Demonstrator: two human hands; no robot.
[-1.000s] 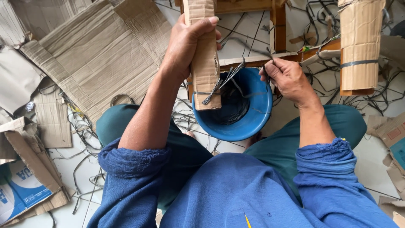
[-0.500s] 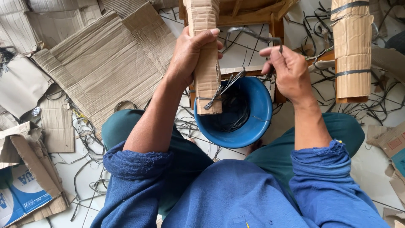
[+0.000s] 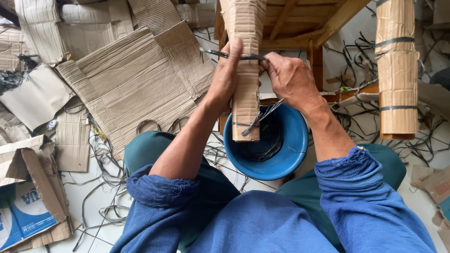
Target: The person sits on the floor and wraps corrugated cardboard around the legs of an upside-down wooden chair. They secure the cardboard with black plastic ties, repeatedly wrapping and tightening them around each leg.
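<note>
A cardboard-wrapped wooden leg (image 3: 245,93) stands in front of me, over a blue bowl (image 3: 281,159) that holds dark wire pieces. My left hand (image 3: 225,77) grips the cardboard wrap from the left, thumb up against a thin grey wire (image 3: 234,56) that crosses the wrap. My right hand (image 3: 290,77) pinches the same wire at the wrap's right side. Lower down, another wire tie (image 3: 255,122) is twisted around the wrap, its ends sticking out over the bowl.
Flattened cardboard sheets (image 3: 136,79) cover the floor to the left, with loose wire scraps (image 3: 103,154) among them. A second cardboard-wrapped leg (image 3: 396,70) with wire bands stands at right. A wooden frame (image 3: 300,23) is behind. A blue-and-white box (image 3: 23,211) lies bottom left.
My right hand moved up and left from beside the bowl to the wrap. Both hands now hold a wire across its upper part; the view shifted closer.
</note>
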